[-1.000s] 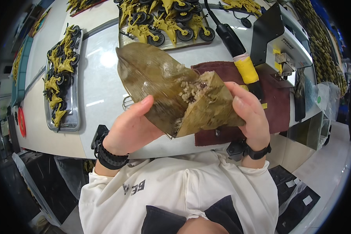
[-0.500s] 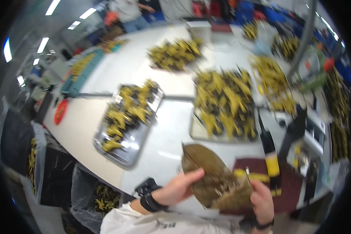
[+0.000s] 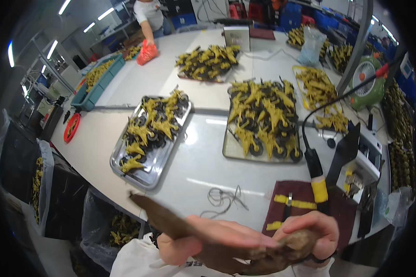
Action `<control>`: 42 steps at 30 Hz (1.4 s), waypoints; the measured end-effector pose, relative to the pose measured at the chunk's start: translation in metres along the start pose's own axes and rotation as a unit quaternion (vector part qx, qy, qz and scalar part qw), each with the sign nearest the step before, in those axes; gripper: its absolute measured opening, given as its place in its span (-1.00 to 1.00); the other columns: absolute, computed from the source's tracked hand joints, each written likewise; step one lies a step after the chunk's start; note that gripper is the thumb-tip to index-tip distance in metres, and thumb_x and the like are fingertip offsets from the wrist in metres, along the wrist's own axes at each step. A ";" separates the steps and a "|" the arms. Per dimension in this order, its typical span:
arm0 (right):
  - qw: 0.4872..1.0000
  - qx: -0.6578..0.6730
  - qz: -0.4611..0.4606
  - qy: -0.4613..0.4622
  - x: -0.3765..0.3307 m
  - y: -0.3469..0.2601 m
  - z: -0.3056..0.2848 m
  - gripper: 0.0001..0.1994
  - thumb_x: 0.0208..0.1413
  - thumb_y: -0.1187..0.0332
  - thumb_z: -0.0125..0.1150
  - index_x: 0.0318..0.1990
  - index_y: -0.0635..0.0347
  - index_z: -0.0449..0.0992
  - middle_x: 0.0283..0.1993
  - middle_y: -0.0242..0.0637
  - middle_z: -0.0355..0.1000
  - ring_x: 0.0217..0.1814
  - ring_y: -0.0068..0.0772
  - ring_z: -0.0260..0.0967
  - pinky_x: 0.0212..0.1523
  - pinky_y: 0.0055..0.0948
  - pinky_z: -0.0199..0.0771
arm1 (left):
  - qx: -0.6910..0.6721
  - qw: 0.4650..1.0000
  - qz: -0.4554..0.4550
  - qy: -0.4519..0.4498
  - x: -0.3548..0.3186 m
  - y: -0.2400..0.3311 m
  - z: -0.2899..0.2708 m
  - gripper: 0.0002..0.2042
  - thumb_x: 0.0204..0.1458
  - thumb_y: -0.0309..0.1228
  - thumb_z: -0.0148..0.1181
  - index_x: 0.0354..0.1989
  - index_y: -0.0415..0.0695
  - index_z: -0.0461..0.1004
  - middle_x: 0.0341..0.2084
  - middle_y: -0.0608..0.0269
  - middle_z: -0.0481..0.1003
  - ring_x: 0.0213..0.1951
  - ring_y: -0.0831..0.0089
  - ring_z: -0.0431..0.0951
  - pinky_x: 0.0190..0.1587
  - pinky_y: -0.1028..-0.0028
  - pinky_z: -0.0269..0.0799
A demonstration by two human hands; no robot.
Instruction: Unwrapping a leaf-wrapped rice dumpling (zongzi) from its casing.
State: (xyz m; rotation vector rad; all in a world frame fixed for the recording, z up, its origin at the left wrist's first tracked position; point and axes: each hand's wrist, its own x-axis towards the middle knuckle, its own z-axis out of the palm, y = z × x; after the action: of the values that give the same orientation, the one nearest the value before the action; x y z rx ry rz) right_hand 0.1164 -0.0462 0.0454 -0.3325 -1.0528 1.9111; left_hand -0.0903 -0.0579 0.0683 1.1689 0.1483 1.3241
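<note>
A large brown, dried-leaf-like sheet [image 3: 159, 214], torn in places, is folded between my two hands low in the view. My left hand [image 3: 217, 235] lies along it, fingers stretched to the right and thumb below. At its other end, my right hand [image 3: 321, 231] curls round the sheet. Just beyond the right hand is a maroon mat [image 3: 282, 189] with yellow strips [image 3: 296, 203]. A black and yellow corded tool [image 3: 315, 171] reaches over this mat. Thin dark cord [image 3: 224, 198] lies tangled on the white table [image 3: 203, 161].
A silver tray [image 3: 120, 159] and a second tray [image 3: 229, 154] hold several yellow parts with black wheels. More yellow parts [image 3: 208, 60] lie farther back. A green fan [image 3: 367, 81] and metal post stand right. Far left, a person's hand [image 3: 149, 42] holds a red bag [image 3: 147, 54].
The brown sheet has gone from spread and facing me to folded and lower, its tip now pointing left. My left hand has moved over it. The tangled cord now shows; a person reaches the red bag.
</note>
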 end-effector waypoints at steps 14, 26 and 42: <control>0.927 -0.165 -0.157 -0.297 0.031 -0.020 -0.003 -0.61 0.08 0.14 -0.17 -0.32 0.40 0.37 -0.47 0.06 0.39 -0.53 -0.20 0.33 -0.61 -0.44 0.31 | -0.008 0.992 0.103 -0.078 -0.008 -0.011 0.023 -0.89 -0.12 -0.50 0.08 -0.45 -0.27 0.48 -0.44 0.00 0.48 -0.28 0.11 0.43 -0.20 0.35 0.29; 0.929 -0.195 -0.198 -0.245 0.023 -0.005 -0.004 -0.64 0.09 0.18 -0.18 -0.36 0.36 0.41 -0.47 0.02 0.39 -0.51 -0.23 0.34 -0.61 -0.49 0.31 | 0.005 1.000 -0.025 -0.014 -0.016 -0.009 0.019 -0.88 -0.10 -0.44 0.06 -0.47 -0.22 0.48 -0.46 0.13 0.50 -0.29 0.19 0.42 -0.19 0.40 0.22; 0.984 -0.036 0.074 0.156 -0.027 0.039 -0.050 -0.44 -0.06 0.13 0.01 -0.06 0.52 0.15 -0.09 -0.08 0.26 -0.07 -0.42 0.25 -0.06 -0.49 0.22 | -0.262 0.901 -0.220 0.268 -0.049 -0.068 -0.034 -0.54 0.05 -0.17 -0.31 0.05 -0.24 0.02 0.00 0.00 0.15 0.01 0.14 0.21 0.06 0.17 0.08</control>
State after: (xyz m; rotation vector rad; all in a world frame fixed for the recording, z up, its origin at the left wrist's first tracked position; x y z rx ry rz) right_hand 0.1382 -0.0500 -0.0196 -0.7445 -0.9084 1.8749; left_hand -0.0837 -0.0640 -0.0215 0.2673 0.4031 1.1449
